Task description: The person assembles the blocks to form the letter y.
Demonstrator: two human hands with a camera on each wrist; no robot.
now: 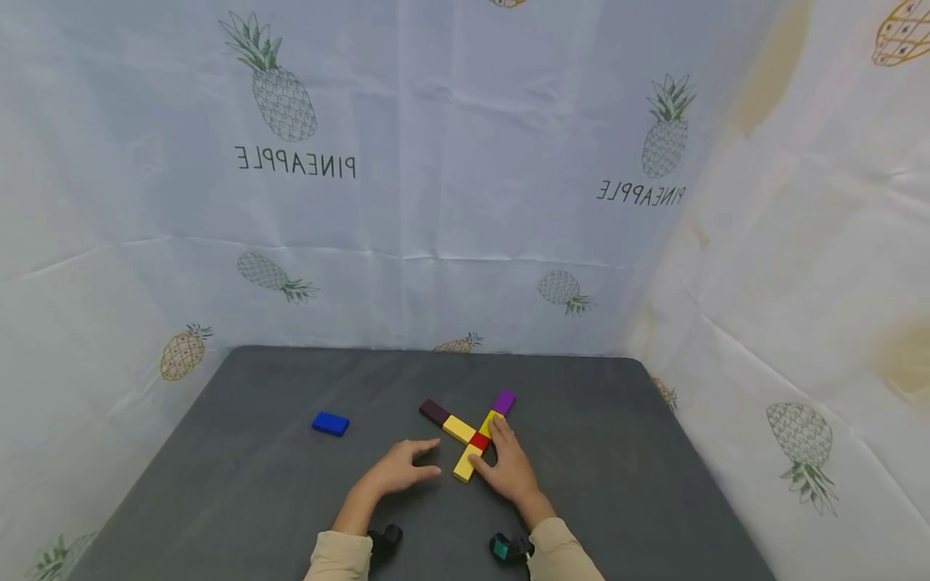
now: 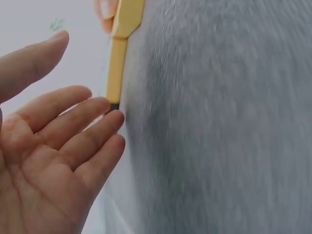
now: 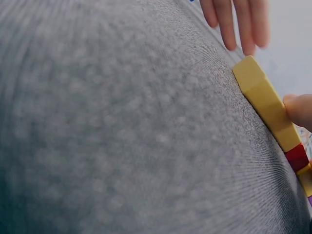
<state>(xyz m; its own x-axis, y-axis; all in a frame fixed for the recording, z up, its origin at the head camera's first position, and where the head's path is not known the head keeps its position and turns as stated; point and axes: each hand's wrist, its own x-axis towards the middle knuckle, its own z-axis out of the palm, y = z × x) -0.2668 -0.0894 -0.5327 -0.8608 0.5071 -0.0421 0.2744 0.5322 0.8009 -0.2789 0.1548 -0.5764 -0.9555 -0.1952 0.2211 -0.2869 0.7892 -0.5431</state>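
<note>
Flat coloured blocks lie end to end in a cross-like shape on the dark table. At its middle is a red block (image 1: 479,441). A yellow block (image 1: 458,429) and a dark maroon block (image 1: 434,412) run to the far left. Toward the far right lie another yellow block (image 1: 489,420) and a purple block (image 1: 504,401). My right hand (image 1: 513,470) rests along the right side, fingers on that far yellow block, thumb touching the near yellow block (image 3: 267,107). Left of the shape, my left hand (image 1: 398,468) hovers with fingers extended, holding nothing.
A blue block (image 1: 330,424) lies apart at the left of the dark table (image 1: 617,484). Cloth printed with pineapples (image 1: 465,202) hangs behind and along both sides. Black wrist devices (image 1: 508,548) sit by both sleeves.
</note>
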